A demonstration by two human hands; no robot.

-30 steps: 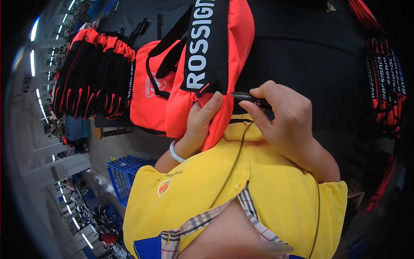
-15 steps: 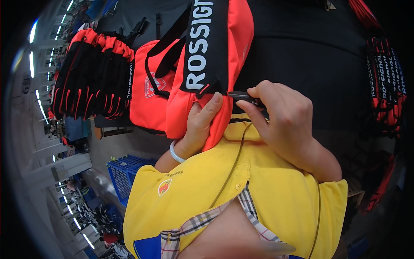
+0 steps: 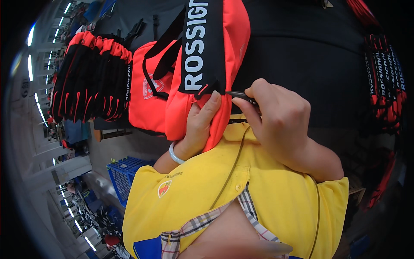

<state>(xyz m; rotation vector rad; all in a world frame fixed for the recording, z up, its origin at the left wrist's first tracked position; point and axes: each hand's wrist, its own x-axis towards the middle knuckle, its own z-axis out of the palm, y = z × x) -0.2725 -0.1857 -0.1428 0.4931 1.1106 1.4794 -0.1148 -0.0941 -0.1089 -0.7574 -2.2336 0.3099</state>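
Note:
A bright red-orange bag [image 3: 235,47] with a black panel and large white lettering lies in front of me. My left hand [image 3: 202,118] is closed on its near end, the thumb pressed on the fabric beside a small red zipper pull [image 3: 202,89]. My right hand [image 3: 282,114] grips small dark thread snips [image 3: 238,94] between thumb and fingers. Their pointed tip is at the bag's edge, close to my left thumb; whether it touches the fabric I cannot tell. The fingers under the bag are hidden.
Another red bag [image 3: 138,103] with black straps lies just left. Beyond it stands a row of black and red bags [image 3: 92,77]. More are stacked at the far right [image 3: 384,86]. Black cloth [image 3: 302,56] covers the table. A blue plastic crate [image 3: 125,172] sits below, left.
The bag and both hands have shifted very slightly left in the picture. Both grips stay the same, and the snips' tip remains by the bag's edge.

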